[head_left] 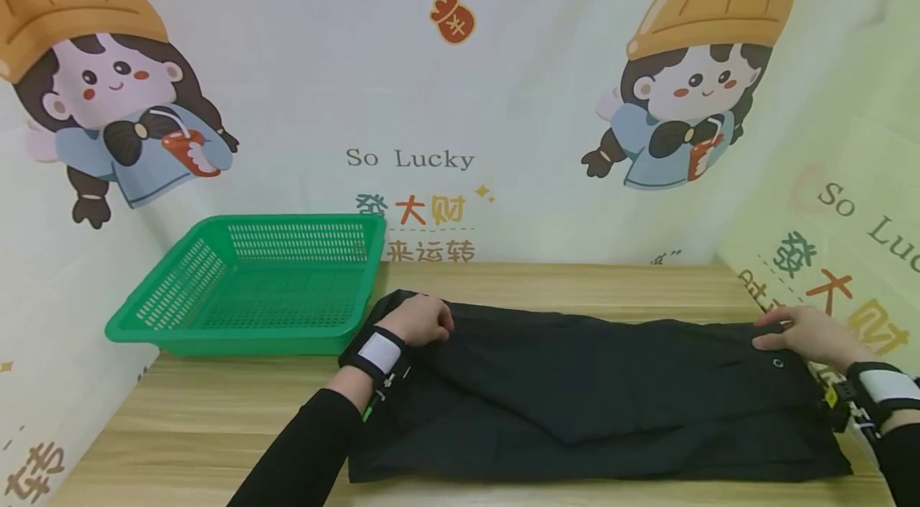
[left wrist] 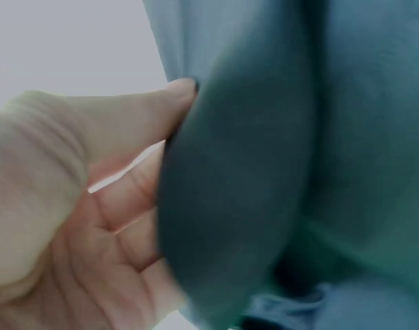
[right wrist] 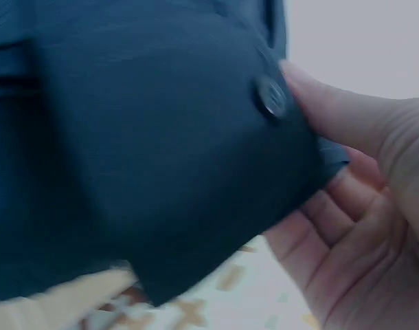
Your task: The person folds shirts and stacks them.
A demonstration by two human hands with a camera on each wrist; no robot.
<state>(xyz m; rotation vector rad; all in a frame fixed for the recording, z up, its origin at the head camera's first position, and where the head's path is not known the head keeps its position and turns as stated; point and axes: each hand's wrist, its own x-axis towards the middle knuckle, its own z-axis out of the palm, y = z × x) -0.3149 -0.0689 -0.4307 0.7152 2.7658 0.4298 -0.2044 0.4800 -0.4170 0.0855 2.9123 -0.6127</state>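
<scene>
A black garment lies stretched out lengthwise across the table in the head view, with creases running along it. My left hand grips its far edge near the left end. In the left wrist view, thumb and fingers pinch a rounded fold of the dark cloth. At the far right corner, my right hand pinches the edge close to a round button. The right wrist view shows that button beside the thumb, with the fingers behind the cloth.
A green plastic basket with slotted sides stands at the back left, close to my left wrist. Light wooden tabletop shows around the garment. Printed cloth hangs behind the table and along its sides.
</scene>
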